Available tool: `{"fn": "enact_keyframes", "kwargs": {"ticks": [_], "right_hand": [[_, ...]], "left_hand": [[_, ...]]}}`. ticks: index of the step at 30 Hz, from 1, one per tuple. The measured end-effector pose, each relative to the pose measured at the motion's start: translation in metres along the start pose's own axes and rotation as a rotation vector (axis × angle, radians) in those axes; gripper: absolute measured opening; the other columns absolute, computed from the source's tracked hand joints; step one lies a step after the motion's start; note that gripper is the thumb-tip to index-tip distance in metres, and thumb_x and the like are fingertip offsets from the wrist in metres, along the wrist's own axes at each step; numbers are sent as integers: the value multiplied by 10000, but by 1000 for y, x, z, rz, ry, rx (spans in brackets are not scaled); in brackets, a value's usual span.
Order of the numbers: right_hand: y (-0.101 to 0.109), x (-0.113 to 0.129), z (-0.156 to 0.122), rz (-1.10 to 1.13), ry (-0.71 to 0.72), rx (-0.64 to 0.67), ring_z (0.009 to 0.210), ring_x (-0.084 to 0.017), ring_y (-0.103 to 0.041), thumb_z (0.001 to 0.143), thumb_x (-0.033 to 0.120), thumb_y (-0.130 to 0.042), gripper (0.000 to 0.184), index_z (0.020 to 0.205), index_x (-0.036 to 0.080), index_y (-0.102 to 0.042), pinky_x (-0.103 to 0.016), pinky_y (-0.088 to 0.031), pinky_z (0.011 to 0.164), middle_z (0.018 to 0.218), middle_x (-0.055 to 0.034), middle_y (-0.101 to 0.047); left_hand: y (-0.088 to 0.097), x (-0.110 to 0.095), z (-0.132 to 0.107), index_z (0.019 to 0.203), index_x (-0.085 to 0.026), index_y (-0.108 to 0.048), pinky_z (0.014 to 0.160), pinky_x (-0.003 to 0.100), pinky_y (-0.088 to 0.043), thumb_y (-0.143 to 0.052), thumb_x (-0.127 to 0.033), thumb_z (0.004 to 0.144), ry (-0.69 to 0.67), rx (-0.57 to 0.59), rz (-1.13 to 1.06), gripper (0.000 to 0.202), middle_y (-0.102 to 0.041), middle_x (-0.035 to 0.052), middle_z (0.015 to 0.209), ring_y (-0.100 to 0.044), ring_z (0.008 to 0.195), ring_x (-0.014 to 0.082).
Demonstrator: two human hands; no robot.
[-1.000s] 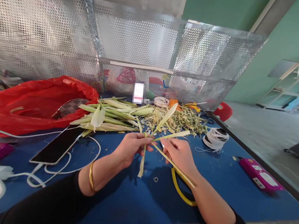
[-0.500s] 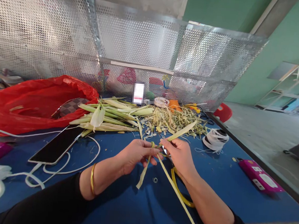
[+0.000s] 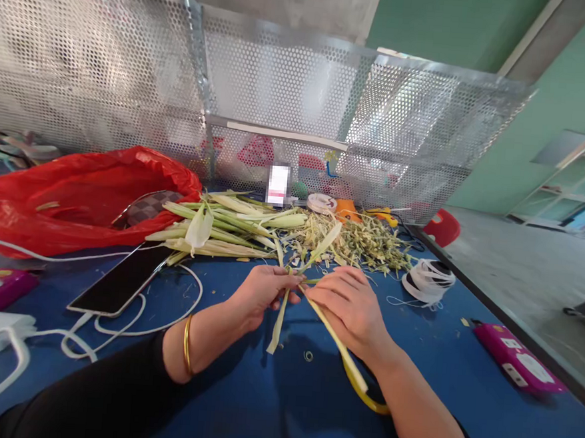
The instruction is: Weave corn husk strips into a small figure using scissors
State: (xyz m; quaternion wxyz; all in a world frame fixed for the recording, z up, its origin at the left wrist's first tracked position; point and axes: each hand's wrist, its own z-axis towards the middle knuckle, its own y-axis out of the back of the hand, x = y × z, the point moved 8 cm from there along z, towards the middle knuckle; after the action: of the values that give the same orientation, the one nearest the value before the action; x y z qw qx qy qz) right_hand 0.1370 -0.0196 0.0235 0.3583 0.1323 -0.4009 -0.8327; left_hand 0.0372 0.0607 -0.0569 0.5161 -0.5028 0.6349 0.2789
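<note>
My left hand (image 3: 262, 293) pinches the crossing point of several pale green corn husk strips. From its fingers one strip end (image 3: 278, 321) hangs down, and a wider strip (image 3: 325, 242) points up and away. Just right of it, my right hand (image 3: 346, 309) has its fingers curled together over a long husk strip (image 3: 332, 327), which slants down toward me. The thumb of that hand is hidden. Beneath the right hand on the blue table (image 3: 240, 395), a yellow handle loop (image 3: 374, 406) shows in part.
A pile of corn husks (image 3: 232, 225) lies beyond my hands, beside dry shredded scraps (image 3: 371, 241). Left are a red plastic bag (image 3: 88, 205) and a phone (image 3: 122, 280) with white cable. Right are a white ribbon spool (image 3: 426, 282) and a purple device (image 3: 518, 358). Perforated metal panels (image 3: 283, 71) stand behind.
My right hand has shifted from the upright strip to the long slanting strip, its fingers now lower over it. The wider strip has swung left and stands more upright. My left hand keeps its pinch.
</note>
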Motion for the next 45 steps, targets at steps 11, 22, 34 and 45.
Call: {"fn": "enact_keyframes", "kwargs": {"ticks": [11,22,34,45], "right_hand": [[-10,-24,-5,279,-395,-128,902,-195,-584,866,159,-482,139,753,206,-549,-315,-450,803,942,-74,-633],[-22,-47,-19,336,-730,-26,539,-126,-463,833,238,-498,180,655,214,-482,-232,-343,539,573,32,-501],[-29,-53,-25,452,-789,59,547,-130,-489,835,398,-560,193,749,226,-561,-235,-332,525,634,26,-594],[-32,-54,-27,516,-809,136,524,-119,-482,836,315,-544,180,704,214,-615,-233,-340,513,584,29,-577]], "left_hand": [[-16,-1,-8,642,-127,-644,351,168,-279,-636,-202,655,-74,104,169,77,-689,43,679,-581,494,101],[-30,2,-12,787,-133,-695,407,182,-372,-667,-397,699,-57,326,202,280,-710,93,803,-628,588,138],[-15,-16,-10,717,-142,-691,391,190,-252,-656,-365,701,-215,47,314,226,-576,-14,485,-398,389,62],[-1,-14,-1,880,-135,-688,377,174,-257,-682,-336,678,-192,-18,268,286,-590,-6,509,-468,431,85]]}}
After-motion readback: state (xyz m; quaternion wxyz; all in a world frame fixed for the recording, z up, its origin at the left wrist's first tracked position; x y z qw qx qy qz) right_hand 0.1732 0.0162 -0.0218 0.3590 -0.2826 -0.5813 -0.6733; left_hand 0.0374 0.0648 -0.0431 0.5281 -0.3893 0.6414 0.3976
